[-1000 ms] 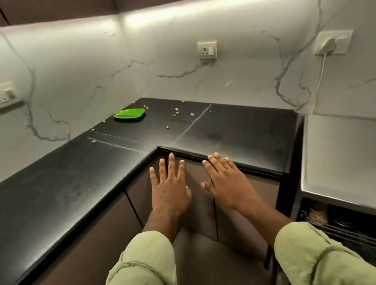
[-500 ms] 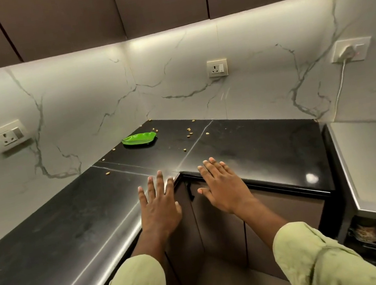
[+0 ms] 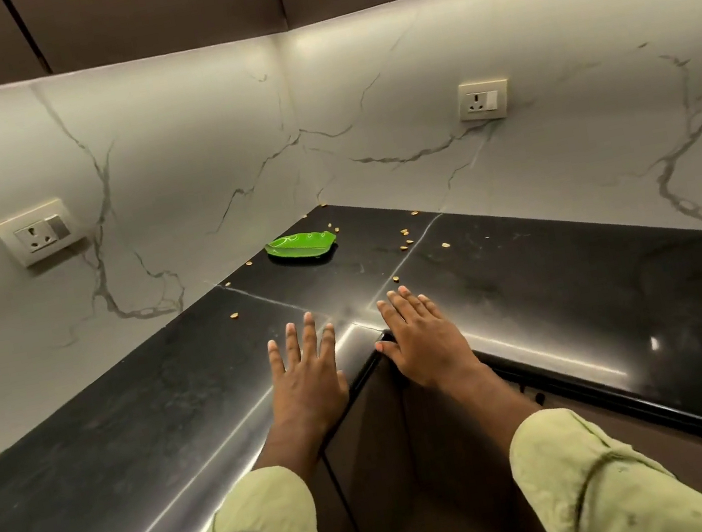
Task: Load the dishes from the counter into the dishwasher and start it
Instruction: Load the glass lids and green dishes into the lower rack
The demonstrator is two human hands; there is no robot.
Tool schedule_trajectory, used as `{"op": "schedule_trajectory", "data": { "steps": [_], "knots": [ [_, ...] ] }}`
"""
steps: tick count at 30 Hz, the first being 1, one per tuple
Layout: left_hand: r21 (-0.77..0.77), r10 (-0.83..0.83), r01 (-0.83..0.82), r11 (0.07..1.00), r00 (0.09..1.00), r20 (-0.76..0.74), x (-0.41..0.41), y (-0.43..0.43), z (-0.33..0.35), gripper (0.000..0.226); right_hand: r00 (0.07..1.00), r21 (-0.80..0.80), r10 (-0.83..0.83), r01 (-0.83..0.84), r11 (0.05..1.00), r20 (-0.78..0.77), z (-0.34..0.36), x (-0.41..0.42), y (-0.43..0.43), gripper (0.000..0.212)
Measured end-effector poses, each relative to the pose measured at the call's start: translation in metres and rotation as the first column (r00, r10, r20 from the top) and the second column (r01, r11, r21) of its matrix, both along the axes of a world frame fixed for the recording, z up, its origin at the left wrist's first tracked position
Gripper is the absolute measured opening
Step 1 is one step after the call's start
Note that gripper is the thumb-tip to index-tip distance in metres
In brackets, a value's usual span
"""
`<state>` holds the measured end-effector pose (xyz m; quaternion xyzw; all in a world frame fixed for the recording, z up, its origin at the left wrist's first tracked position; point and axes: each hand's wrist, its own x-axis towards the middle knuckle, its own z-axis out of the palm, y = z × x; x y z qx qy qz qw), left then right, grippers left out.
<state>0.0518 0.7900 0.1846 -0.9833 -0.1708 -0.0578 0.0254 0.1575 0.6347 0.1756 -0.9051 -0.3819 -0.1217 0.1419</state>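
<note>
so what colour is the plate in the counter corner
Bright green plate, seen in the head view, on the black counter.

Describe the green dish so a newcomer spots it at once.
Start at the black L-shaped counter and follow it to the far corner where the marble walls meet. Just before that corner lies a shallow green dish. Its only neighbours are tiny tan seeds; nothing else there is bright green.
</note>
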Motion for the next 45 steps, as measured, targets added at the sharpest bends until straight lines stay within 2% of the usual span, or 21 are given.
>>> {"op": "schedule_trajectory", "data": {
  "steps": [10, 18, 30, 35, 38, 41, 45],
  "knots": [
    [-0.023, 0.096, -0.099, 0.995, 0.990, -0.101, 0.109, 0.049, -0.016, 0.073, 0.994, -0.020, 0.091, -0.092, 0.996, -0.065, -0.018, 0.130, 0.064, 0.069],
    [-0.155, 0.082, -0.138, 0.978, 0.943, -0.323, 0.160, 0.107, -0.037, 0.081, 0.983, -0.075, 0.136, -0.146, 0.986, -0.123, -0.034, 0.188, 0.124, 0.068],
    [-0.198, 0.003, -0.067, 0.978, 0.951, -0.308, 0.291, 0.242, -0.045, 0.089, 0.992, -0.184, 0.060, -0.080, 0.980, -0.116, -0.031, 0.288, 0.241, 0.068],
    [-0.273, -0.016, -0.093, 0.957, 0.928, -0.373, 0.323, 0.272, -0.074, 0.099, 0.987, -0.256, 0.039, -0.078, 0.964, -0.157, -0.047, 0.313, 0.274, 0.067],
    [-0.288, -0.016, -0.122, 0.950, 0.901, -0.433, 0.342, 0.288, -0.089, 0.114, 0.985, -0.298, 0.048, -0.096, 0.950, -0.166, -0.055, 0.331, 0.292, 0.067],
    [-0.335, -0.046, -0.152, 0.930, 0.856, -0.515, 0.359, 0.296, -0.100, 0.133, 0.980, -0.319, 0.072, -0.130, 0.939, -0.187, -0.066, 0.349, 0.306, 0.068],
    [-0.402, -0.088, -0.213, 0.891, 0.787, -0.611, 0.383, 0.304, -0.105, 0.141, 0.975, -0.365, 0.125, -0.186, 0.912, -0.184, -0.082, 0.373, 0.330, 0.067]
  ]
}}
